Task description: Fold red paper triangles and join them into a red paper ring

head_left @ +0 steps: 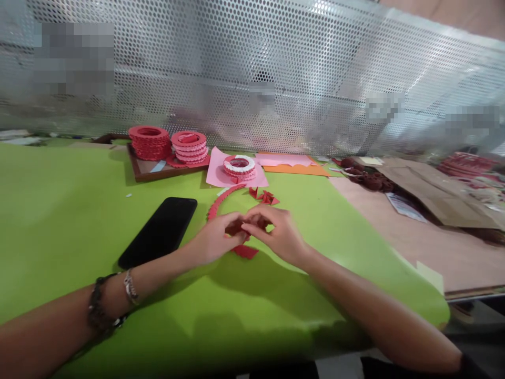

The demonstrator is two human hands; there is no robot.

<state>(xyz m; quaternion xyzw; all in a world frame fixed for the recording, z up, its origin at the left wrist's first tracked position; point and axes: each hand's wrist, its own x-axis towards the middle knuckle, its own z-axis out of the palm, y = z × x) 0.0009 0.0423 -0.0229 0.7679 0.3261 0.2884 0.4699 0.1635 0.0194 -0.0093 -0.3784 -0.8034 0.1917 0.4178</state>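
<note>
The left hand [221, 237] and right hand [276, 229] meet, fingertips together, pinching a small red piece [246, 235] above the table [335, 284].

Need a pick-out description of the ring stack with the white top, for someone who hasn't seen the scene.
On the green table, find the brown tray. Just right of it, on a pink sheet, sits the ring stack. Its white top differs from the red-topped stacks in the tray.

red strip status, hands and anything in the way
Left hand and right hand fingertips together over red strip; grip partly hidden. Phone close by left wrist. Folded red bits just beyond hands.
</note>
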